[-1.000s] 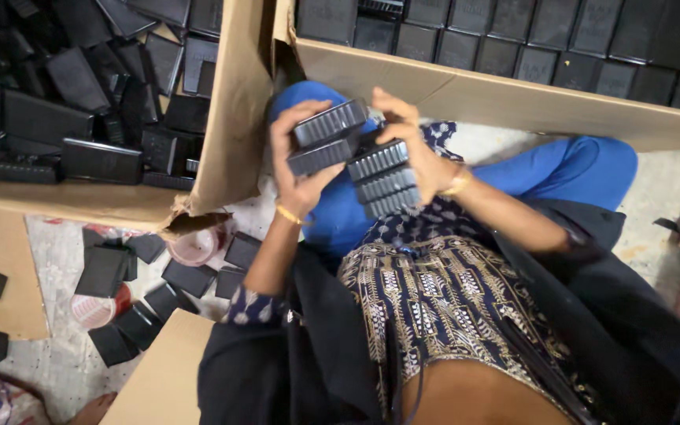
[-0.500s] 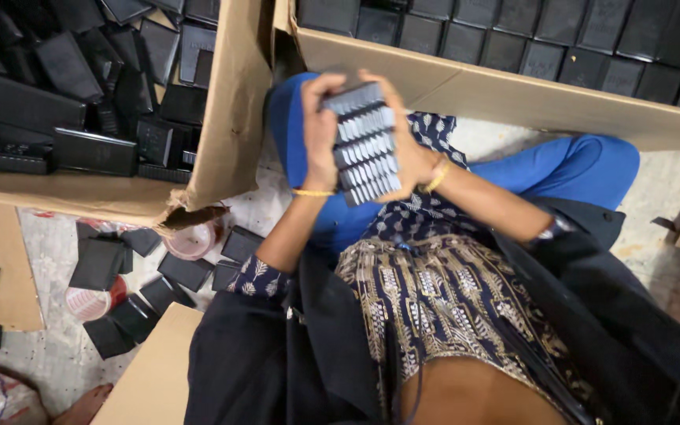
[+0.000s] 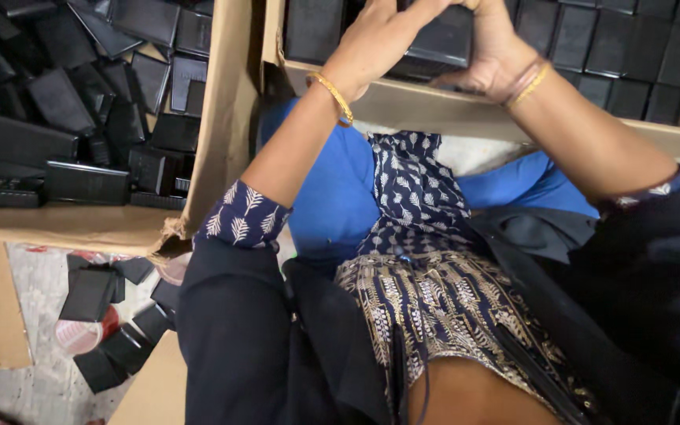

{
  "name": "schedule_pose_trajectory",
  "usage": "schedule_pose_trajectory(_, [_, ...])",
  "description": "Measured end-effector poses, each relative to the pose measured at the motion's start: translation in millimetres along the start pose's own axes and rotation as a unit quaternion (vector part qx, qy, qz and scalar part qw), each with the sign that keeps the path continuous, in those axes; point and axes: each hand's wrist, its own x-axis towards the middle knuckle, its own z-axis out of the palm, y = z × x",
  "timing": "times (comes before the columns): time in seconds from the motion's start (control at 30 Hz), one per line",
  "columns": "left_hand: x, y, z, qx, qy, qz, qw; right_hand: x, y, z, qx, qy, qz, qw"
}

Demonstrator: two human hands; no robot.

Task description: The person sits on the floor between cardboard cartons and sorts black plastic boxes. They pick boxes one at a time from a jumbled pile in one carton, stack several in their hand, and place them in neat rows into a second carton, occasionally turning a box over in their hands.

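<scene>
Both hands are reaching up toward twelve o'clock, pressing together on a stack of black plastic parts (image 3: 442,39) that is sitting just over the near wall of the right-hand cardboard box (image 3: 466,110). The left hand (image 3: 379,39) is clamping the stack from its nine o'clock side, the right hand (image 3: 497,51) from three o'clock — fingers are curling over the top, though how many pieces are in the grip I cannot tell. Inside that box, rows of black parts (image 3: 631,55) are standing neatly packed. At nine o'clock a second cardboard box (image 3: 222,118) is holding a loose jumble of the same pieces (image 3: 80,102), and more are lying scattered on the floor (image 3: 104,315) at seven o'clock.

The risk, as I judge it: the stack is being held only by side pressure, so easing either palm early could let pieces fan out and knock the tidy rows askew — or spill over the wall.
</scene>
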Motion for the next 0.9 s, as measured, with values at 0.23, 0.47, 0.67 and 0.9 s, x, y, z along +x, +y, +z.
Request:
schedule_pose_trajectory(0.23, [-20,47,-19,0.171,0.141,0.108,0.969,43,5,41,-0.121,0.064,0.078,0.988])
schedule_pose_trajectory(0.47, [-107,102,-69,0.098,0.145,0.185,0.967,42,12,50,-0.025,-0.010,0.123,0.992])
schedule_pose_trajectory(0.67, [-184,132,-138,0.113,0.150,0.128,0.974,31,5,60,-0.030,0.086,0.139,0.986])
schedule_pose_trajectory(0.9, [-186,80,-200,0.081,0.205,0.063,0.973,67,18,61,-0.040,0.017,0.046,0.998])
